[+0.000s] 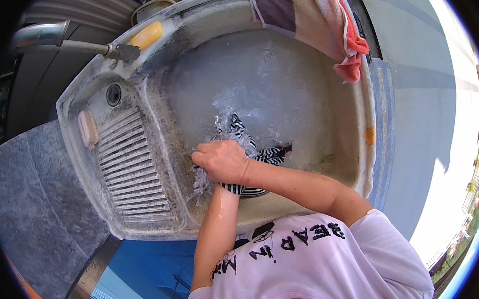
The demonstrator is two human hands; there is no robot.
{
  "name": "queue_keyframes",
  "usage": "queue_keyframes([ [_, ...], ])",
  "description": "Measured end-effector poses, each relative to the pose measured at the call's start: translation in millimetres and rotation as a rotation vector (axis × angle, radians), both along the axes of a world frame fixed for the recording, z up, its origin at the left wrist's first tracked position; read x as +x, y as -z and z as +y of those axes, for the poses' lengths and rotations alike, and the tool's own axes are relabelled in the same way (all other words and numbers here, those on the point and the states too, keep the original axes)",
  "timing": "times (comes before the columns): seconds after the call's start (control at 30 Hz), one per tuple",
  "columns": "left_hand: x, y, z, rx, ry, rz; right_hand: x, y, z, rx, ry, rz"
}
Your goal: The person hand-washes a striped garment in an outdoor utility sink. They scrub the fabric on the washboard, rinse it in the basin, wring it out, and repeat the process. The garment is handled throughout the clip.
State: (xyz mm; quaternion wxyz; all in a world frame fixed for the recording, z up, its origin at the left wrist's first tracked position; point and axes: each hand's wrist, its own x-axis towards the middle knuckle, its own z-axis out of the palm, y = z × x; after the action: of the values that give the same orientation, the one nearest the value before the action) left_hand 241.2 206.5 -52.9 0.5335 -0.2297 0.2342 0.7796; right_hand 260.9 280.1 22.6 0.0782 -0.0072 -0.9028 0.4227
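My right hand [221, 161] is closed in a fist on a wet black-and-white striped cloth [270, 156], low over the water in the large basin of a stone laundry sink [168, 154]. A dark bit of fabric shows at its knuckles. My left forearm [219, 216] comes up from below and crosses under the right wrist; the left hand is hidden beneath the right hand and the cloth. Striped fabric lies across the left wrist. Water splashes around the cloth, whose far end has a dark and reddish edge. The water looks cloudy.
A ribbed washboard [133, 168] with a drain [113, 94] and a pink scrub brush [88, 129] fills the left side. Yellow soap [147, 35] rests on the rim beside a metal tap [124, 52]. A striped towel [305, 18] hangs over the far right edge.
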Motion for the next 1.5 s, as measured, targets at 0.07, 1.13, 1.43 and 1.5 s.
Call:
queue_keyframes([
  [0.07, 7, -3, 11, -0.191, 0.049, 0.041, -28, 25, 44, 0.086, 0.300, -0.016],
  [1.13, -60, 8, -43, -0.477, -0.135, 0.182, 39, 120, 154, 0.075, 0.853, -0.398],
  [1.43, -40, -7, -12, -0.114, -0.028, 0.012, 9, -16, -25, -0.154, -0.025, -0.001],
  [1.5, -30, -14, -9, -0.171, -0.045, 0.042, -7, 7, -19, -0.001, -0.007, 0.078],
])
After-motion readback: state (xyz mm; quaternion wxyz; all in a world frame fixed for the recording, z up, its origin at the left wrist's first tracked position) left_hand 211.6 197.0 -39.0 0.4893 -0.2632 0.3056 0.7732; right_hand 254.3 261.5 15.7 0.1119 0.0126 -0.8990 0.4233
